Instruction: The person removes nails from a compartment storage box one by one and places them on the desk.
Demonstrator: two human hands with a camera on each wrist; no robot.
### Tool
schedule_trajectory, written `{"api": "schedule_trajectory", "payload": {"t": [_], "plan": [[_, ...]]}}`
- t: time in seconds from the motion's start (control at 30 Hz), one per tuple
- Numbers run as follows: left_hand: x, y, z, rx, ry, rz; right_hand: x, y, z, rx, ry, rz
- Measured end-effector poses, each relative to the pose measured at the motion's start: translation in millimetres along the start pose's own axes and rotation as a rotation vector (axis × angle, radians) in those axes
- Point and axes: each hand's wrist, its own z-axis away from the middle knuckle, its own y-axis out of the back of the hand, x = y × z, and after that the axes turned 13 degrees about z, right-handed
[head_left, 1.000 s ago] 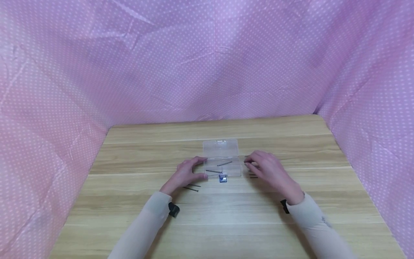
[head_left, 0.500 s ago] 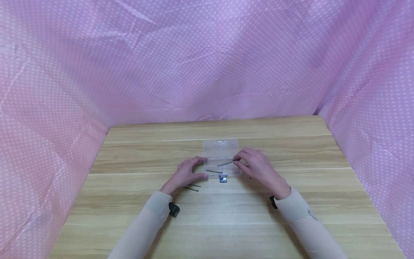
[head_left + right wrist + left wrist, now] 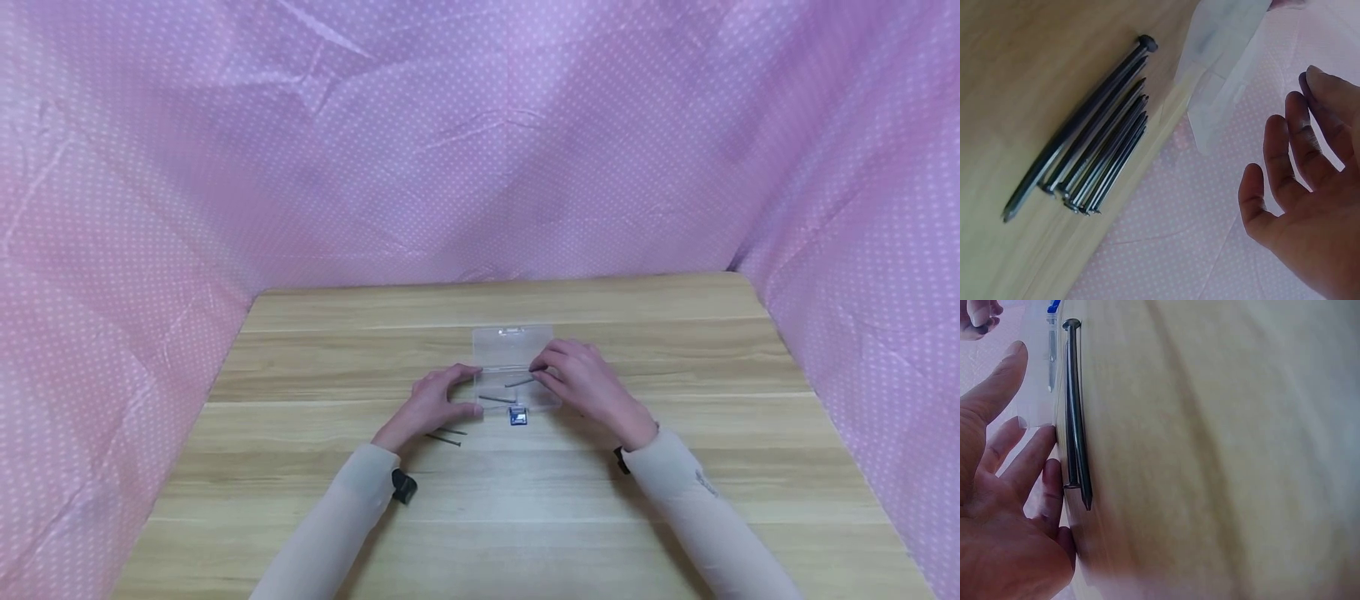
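Observation:
A clear plastic box lies with its lid folded back, away from me. Inside its base are two nails, one at the front left and one slanting near the back. My left hand holds the box's left end, thumb at the front corner and fingers at the back. Over the right part of the base is my right hand, its thumb and forefinger pinching a nail that is mostly hidden; only a dark bit shows at the fingertips.
Two loose nails lie side by side near my left wrist. Several more nails lie in a row right of the box. A blue-and-white label is at the box's front. Pink dotted cloth hangs behind the wooden table.
My right hand has moved left from the row of nails to above the box, bringing a nail in its fingertips. My left hand has stayed at the box's left end.

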Motion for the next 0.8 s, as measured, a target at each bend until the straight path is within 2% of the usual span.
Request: {"api": "schedule_trajectory", "payload": {"t": [0.3, 0.5, 0.8], "plan": [[0.2, 0.5, -0.1, 0.000, 0.033, 0.014, -1, -5.0, -9, -0.030, 0.007, -0.004], [0.6, 1.3, -0.5, 0.000, 0.019, 0.010, 1, -9.6, -15, -0.078, -0.003, -0.025], [-0.2, 1.9, -1.5, -0.004, 0.032, 0.014, 5, -17.6, -21, -0.158, -0.021, -0.056]]}}
